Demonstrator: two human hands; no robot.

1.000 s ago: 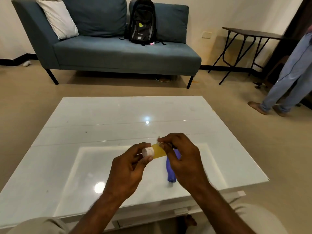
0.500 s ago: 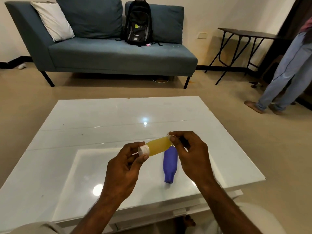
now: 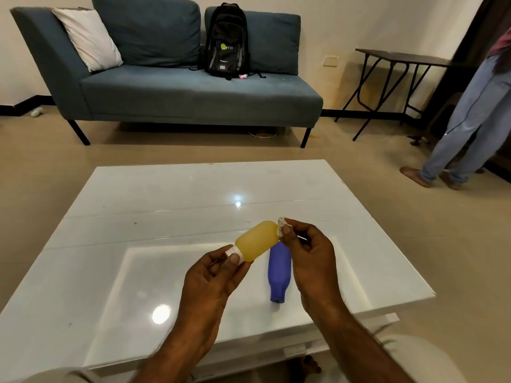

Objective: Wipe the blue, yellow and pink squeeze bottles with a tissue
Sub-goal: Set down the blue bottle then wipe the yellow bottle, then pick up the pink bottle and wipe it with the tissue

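Note:
My left hand point(image 3: 214, 275) pinches the white cap of the yellow squeeze bottle point(image 3: 257, 240) and holds it tilted above the white glossy table point(image 3: 138, 217). A small crumpled tissue point(image 3: 282, 226) sits between the fingertips of my right hand point(image 3: 309, 258), touching the bottle's rounded far end. The blue squeeze bottle point(image 3: 279, 272) lies on the table just under my hands, its neck pointing toward me, partly hidden by my right hand. No pink bottle shows on the table.
A blue-grey sofa point(image 3: 179, 89) with a black backpack point(image 3: 226, 40) and a white cushion point(image 3: 88, 37) stands beyond the table. At the right stands a dark folding table point(image 3: 398, 78), with a person's legs point(image 3: 467, 128) beside it.
My right hand with the tissue has slid along the yellow bottle from near the cap to its far end, uncovering most of the bottle. The blue bottle has stayed in place.

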